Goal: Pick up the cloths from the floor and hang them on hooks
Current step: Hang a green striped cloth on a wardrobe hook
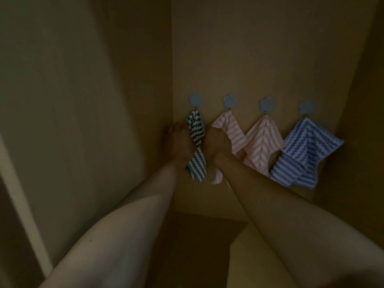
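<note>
- Gripping the green-striped cloth (196, 140) from either side, both hands are at the leftmost hook: the left hand (179, 145) has its fingers curled round the cloth's middle, and the right hand (217, 142) closes on its other edge, though the dim light hides exactly how the right fingers lie.
- The cloth's top corner reaches up to the leftmost flower-shaped hook (195, 100); whether its loop is already seated there cannot be told.
- Next along the wall, a pink-striped cloth (232, 129) hangs from the second hook (229, 100), partly behind the right wrist.
- A second pink-striped cloth (264, 142) hangs from the third hook (266, 104).
- A blue-striped cloth (307, 152) hangs from the fourth hook (305, 107), nearest the right-hand wall.
- Judged from this, three cloths are done and the fourth is being hung, so the task looks nearly finished.
- The strip of floor (197, 235) in view below the hooks shows no cloth, but it is dark and mostly covered by the forearms, so more could lie out of sight.
</note>
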A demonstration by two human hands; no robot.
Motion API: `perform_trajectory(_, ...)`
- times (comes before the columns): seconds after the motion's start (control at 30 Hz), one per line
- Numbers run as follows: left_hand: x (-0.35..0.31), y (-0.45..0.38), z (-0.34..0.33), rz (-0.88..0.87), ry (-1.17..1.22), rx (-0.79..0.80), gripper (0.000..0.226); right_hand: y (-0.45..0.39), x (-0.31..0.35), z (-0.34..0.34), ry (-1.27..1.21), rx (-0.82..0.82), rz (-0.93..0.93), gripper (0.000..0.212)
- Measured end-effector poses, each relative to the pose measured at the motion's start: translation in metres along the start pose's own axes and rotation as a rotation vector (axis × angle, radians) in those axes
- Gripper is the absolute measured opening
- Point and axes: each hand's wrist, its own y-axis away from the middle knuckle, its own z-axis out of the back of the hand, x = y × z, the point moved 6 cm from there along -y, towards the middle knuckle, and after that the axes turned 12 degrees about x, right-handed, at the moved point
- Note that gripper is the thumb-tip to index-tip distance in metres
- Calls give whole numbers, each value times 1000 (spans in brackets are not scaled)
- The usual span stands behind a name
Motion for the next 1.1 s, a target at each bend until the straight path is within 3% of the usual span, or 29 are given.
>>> perform_trajectory(0.2, -7, 30, -5, 74, 47, 169, 48, 36, -10, 6, 110, -13, 54, 30)
perform_trajectory(0.33, -21, 55, 4, 64, 74, 230, 58, 56, -18, 12, 163, 75, 38, 45)
perform_trajectory(0.53, -42, 84, 14, 107, 38, 329, 59, 98, -33, 31, 137, 145, 39, 63)
perform_trajectory(0.77, -81, 138, 26, 92, -120, 276, 57, 158, -63, 54, 161, 218, -5, 61)
perform_trajectory(0.9, -107, 183, 34, 76, -112, 343, 65, 200, -79, 78, 125, 110, -71, 63)
perform_trajectory(1.1, -142, 257, 46, 33, -106, 337, 56, 271, -92, 83, 121, 148, 23, 51)
